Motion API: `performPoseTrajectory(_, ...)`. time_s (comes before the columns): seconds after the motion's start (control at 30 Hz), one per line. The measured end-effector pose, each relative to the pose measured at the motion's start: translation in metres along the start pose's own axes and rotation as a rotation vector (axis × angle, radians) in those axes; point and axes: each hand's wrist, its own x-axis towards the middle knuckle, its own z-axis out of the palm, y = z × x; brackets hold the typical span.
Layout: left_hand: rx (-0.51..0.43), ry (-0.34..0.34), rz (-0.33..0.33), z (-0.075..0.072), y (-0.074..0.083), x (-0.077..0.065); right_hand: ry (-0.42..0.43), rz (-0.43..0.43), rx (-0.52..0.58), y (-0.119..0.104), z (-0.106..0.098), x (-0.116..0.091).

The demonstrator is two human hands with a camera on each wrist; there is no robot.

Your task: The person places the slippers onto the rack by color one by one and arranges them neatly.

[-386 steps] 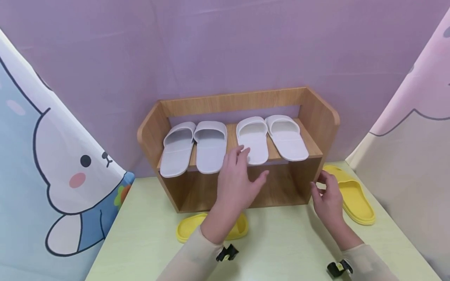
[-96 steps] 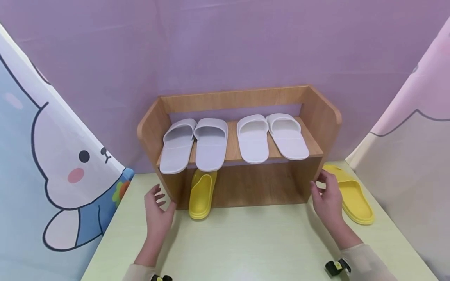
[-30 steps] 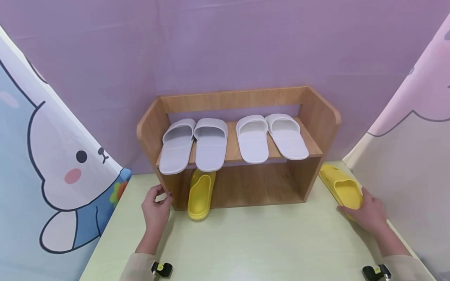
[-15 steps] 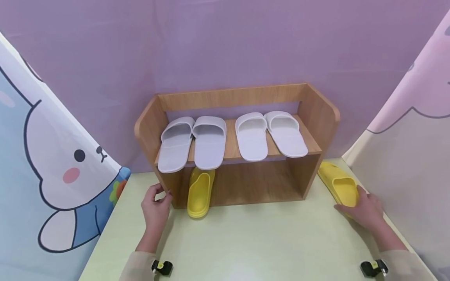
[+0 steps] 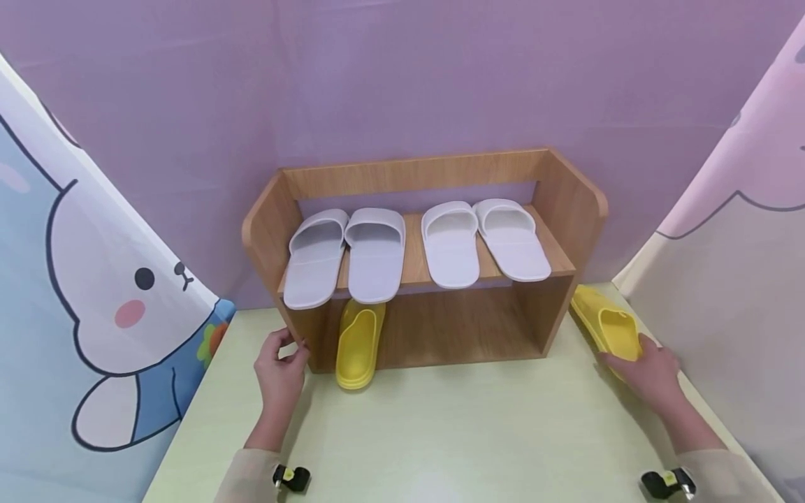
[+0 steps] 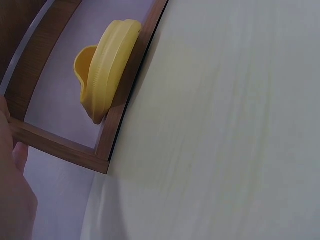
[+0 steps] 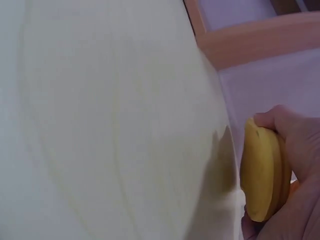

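Observation:
My left hand [image 5: 279,370] grips the left side panel of a wooden shoe rack [image 5: 418,181]; the left wrist view shows fingers on both sides of that panel. At the far right, my right hand [image 5: 654,374] holds a yellow slipper [image 5: 594,314] by its near end, thumb on one side and fingers on the other. In the right wrist view this slipper [image 7: 260,172] is raised at the held end, with a shadow on the table. Another yellow slipper [image 5: 356,353] stands on the rack's lower shelf at the left, its near end over the front edge.
Two pairs of white slippers lie on the upper shelf, one pair left [image 5: 377,272] and one right [image 5: 451,258]. The pale green table [image 5: 453,426] spreads before the rack. A purple backdrop [image 5: 415,77] rises behind, with printed cloths at both sides.
The yellow slipper once in front of the rack now stands on its lower shelf. My left hand has taken the left panel. My right hand has left the right panel and lifted the other slipper's near end.

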Motion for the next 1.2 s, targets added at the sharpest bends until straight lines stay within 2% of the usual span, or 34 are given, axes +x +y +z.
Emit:
performPoseTrajectory(0.13,-0.014,0.001,0.013,0.0,0.003,0.0,0.071,-0.028,0.041,-0.009,0.002,-0.004)
performPoseTrajectory(0.4,0.043,-0.003,-0.023,0.002,-0.024,0.003,0.224,-0.113,0.065,-0.022,0.006,-0.007)
performPoseTrajectory(0.57,0.041,-0.004,-0.024,0.001,-0.03,0.004,0.302,-0.113,0.07,-0.029,0.007,-0.007)
performPoseTrajectory(0.7,0.032,0.004,-0.013,0.002,-0.024,0.003,0.365,-0.118,0.087,-0.035,0.008,-0.008)
performPoseTrajectory(0.97,-0.007,0.004,0.001,0.0,0.006,-0.001,0.488,-0.126,0.131,-0.051,0.007,-0.011)
performPoseTrajectory(1.2,-0.033,0.004,-0.005,0.0,0.007,-0.001,0.554,-0.122,0.18,-0.068,0.003,-0.014)
